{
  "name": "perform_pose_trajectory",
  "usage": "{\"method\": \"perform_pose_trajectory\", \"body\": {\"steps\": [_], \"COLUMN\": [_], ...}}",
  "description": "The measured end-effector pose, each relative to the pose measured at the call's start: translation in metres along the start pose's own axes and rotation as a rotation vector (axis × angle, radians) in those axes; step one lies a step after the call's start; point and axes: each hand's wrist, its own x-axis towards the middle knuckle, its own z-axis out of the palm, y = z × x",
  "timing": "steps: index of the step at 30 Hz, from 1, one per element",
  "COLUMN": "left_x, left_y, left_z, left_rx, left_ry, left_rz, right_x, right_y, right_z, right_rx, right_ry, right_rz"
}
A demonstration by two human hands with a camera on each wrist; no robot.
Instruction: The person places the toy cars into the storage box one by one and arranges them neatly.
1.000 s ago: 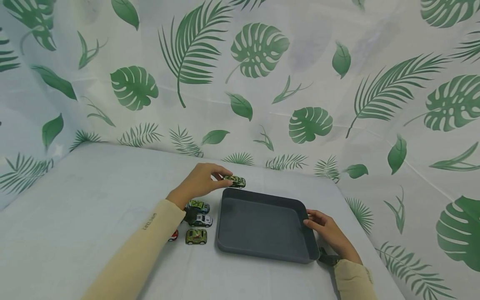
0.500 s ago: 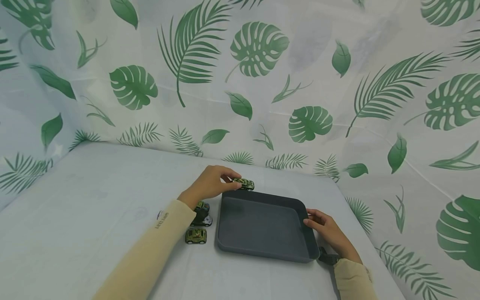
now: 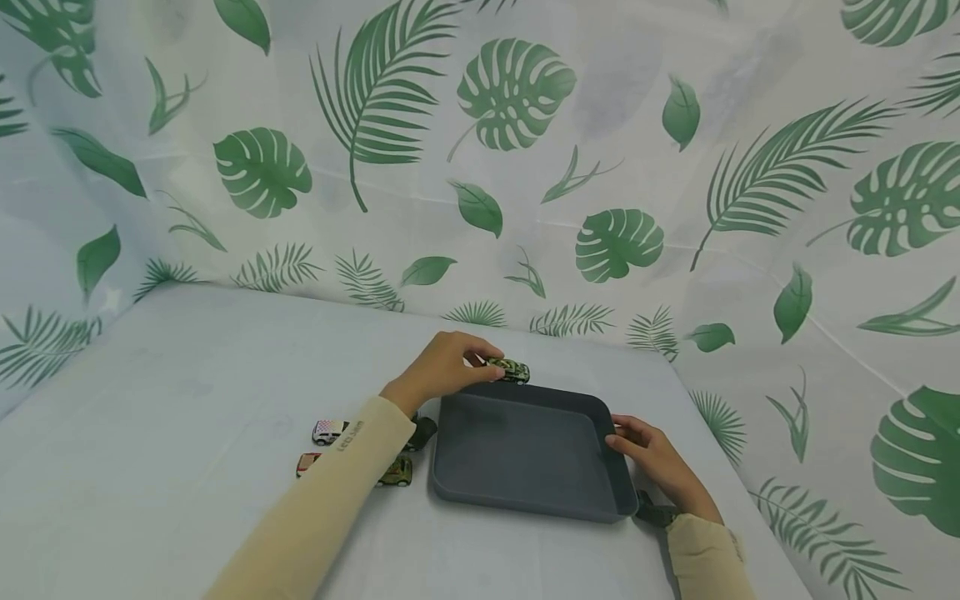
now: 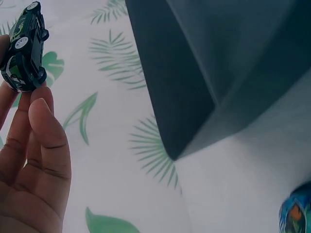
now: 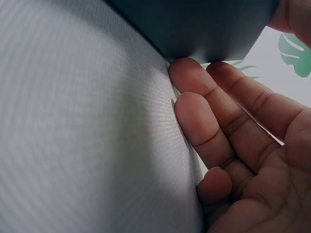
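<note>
Two cream sleeves [image 3: 318, 517] reach in nearest me, the left one partly covering an olive car [image 3: 399, 472], a red car [image 3: 307, 464] and a pale car [image 3: 328, 432] left of the tray [image 3: 525, 458]. That high-walled dark tray fills the middle ground; at its right wall I see the right hand [image 3: 660, 467] gripping, thumb over the rim, fingers against the outside. Beyond, the left hand [image 3: 446, 367] pinches the camouflage toy car [image 3: 513, 370] near the far rim; I can't tell how high. White tabletop [image 3: 225, 367] runs wide leftward, narrowing to a strip before the leaf-printed backdrop [image 3: 555, 183].
</note>
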Motion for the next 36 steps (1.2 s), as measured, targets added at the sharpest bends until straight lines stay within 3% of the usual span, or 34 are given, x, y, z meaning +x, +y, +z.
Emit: {"method": "perform_pose_trajectory", "body": {"steps": [17,27,36], "left_x": [0.016,0.024,0.031], "left_y": [0.007,0.017,0.017], "left_z": [0.031,0.049,0.069], "left_rx": [0.001,-0.019,-0.031], "left_ry": [-0.033,-0.09,-0.081], "left_rz": [0.034,-0.025,-0.067], "right_x": [0.001,0.001,0.002], "right_y": [0.002,0.002,0.003], "right_z": [0.0,-0.002,-0.002], "right_rx": [0.0,0.002,0.001], "right_ry": [0.003,-0.002,-0.001], "right_rz": [-0.003,-0.006,-0.002]}}
